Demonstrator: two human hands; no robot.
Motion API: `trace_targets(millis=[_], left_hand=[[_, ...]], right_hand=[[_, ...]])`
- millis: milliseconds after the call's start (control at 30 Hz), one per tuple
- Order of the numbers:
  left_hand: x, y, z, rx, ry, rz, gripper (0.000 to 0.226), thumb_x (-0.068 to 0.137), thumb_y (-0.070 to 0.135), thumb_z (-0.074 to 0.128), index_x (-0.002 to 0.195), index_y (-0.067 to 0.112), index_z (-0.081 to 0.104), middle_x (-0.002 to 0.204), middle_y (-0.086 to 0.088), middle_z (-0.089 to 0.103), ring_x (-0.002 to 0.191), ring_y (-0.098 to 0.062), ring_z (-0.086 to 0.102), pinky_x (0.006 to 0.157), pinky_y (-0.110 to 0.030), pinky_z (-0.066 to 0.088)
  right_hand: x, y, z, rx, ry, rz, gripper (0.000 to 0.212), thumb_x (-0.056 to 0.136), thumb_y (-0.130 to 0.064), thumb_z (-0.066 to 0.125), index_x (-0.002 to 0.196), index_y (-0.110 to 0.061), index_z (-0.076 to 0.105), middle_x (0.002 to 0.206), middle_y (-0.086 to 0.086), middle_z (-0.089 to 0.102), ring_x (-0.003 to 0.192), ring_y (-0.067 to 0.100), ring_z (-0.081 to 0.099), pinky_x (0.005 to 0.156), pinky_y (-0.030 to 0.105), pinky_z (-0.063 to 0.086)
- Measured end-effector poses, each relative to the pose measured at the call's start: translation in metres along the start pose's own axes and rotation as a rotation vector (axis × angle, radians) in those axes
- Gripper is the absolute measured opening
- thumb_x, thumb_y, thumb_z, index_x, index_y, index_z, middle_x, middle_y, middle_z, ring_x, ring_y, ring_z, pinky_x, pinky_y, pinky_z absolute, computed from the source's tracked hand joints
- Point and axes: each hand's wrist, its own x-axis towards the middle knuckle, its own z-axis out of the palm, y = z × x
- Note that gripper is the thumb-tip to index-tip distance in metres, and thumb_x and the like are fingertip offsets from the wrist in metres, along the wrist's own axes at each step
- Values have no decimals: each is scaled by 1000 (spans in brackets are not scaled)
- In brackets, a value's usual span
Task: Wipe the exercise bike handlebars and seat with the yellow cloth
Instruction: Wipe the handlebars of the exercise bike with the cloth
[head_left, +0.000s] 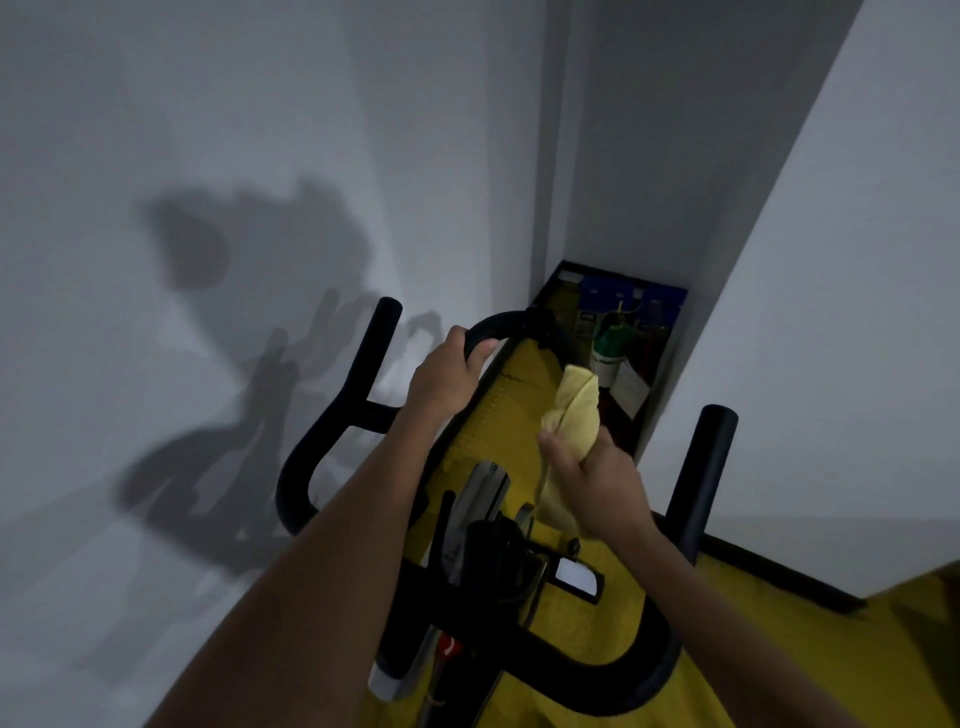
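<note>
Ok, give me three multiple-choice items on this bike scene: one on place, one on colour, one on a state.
1. Where does the left hand grip?
A. the curved front loop of the handlebars
B. the seat
C. the floor

2. What colour is the cloth?
A. blue
B. yellow
C. white

3. The right hand is
A. empty
B. flat on the wall
C. gripping the cloth

Answers: 1 A, fingers curl round the black loop; 2 B, it is pale yellow; 3 C, the cloth is bunched in its fingers.
</note>
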Motion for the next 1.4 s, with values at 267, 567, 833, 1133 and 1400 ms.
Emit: trace_targets(millis=[267,567,833,1133,1400], left_hand=[[0,0,2,-7,7,-20,48,99,60,32,110,15,46,83,1,58,73,-18,58,59,-32,41],[3,-9,-1,-7,31,-30,47,99,60,33,112,16,45,82,3,57,74,-18,58,60,-32,40],[3,-7,-4,-38,14,-27,45,99,58,36,113,16,45,84,3,57,76,-19,59,63,-33,41],[0,0,0,-16,30,-41,44,98,60,36,110,17,44,78,6,55,69,-14,55,54,-27,35],[-3,5,1,-15,23,-63,47,99,59,35,116,16,45,80,2,57,69,-15,57,55,-29,37]], right_hand=[[-18,31,2,-316,38,-166,68,83,-81,40,111,-20,50,90,-4,63,80,17,62,64,38,55],[46,-19,2,305,43,-60,55,91,-60,51,127,-18,54,98,-8,68,84,5,65,62,19,47],[115,-56,-11,392,69,-53,65,87,-73,50,127,-22,57,109,-5,67,96,14,65,80,32,51],[75,-30,-7,398,56,14,55,87,-66,57,123,-24,57,102,-6,67,91,13,65,74,31,52],[9,7,-4,149,-115,-5,67,89,-68,49,136,-20,50,102,-4,63,83,11,60,66,27,49]])
